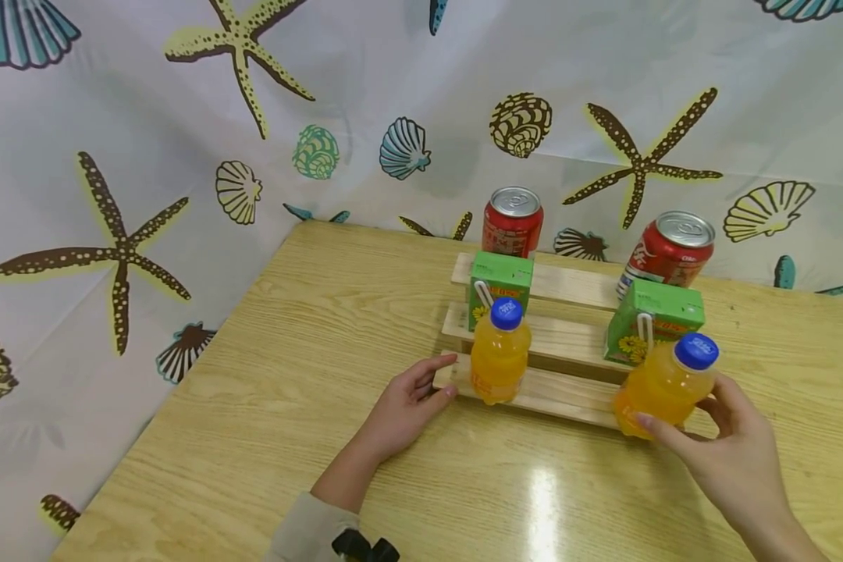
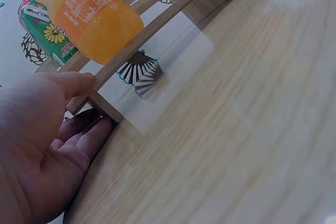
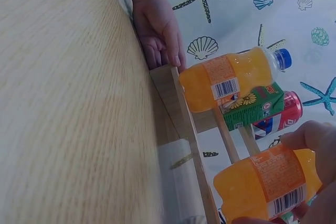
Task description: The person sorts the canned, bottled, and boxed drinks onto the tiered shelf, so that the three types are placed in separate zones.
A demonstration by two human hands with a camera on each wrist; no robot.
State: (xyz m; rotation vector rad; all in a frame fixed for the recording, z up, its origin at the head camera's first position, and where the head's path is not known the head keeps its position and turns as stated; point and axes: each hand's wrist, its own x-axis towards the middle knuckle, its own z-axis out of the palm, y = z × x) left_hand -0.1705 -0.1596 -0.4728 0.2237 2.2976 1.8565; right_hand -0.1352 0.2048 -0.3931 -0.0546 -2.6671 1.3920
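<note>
A three-tier wooden rack [image 1: 569, 398] stands on the table. My left hand [image 1: 407, 402] holds the left end of its lowest slat, thumb and fingers on either side. My right hand [image 1: 734, 449] grips an orange drink bottle [image 1: 656, 390] with a blue cap, at the right end of that slat; in the right wrist view, this bottle [image 3: 268, 182] leans and its cap is out of sight. A second orange drink bottle [image 1: 499, 359] stands near the slat's left end. Behind the bottles are two green juice boxes [image 1: 502, 273] [image 1: 663, 308] with straws on the middle slat.
On the top slat stand two red soda cans, one on the left [image 1: 511, 222] and one on the right [image 1: 674, 250]. A white cloth [image 1: 365, 70] printed with shells and starfish hangs behind the wooden table [image 1: 253, 437].
</note>
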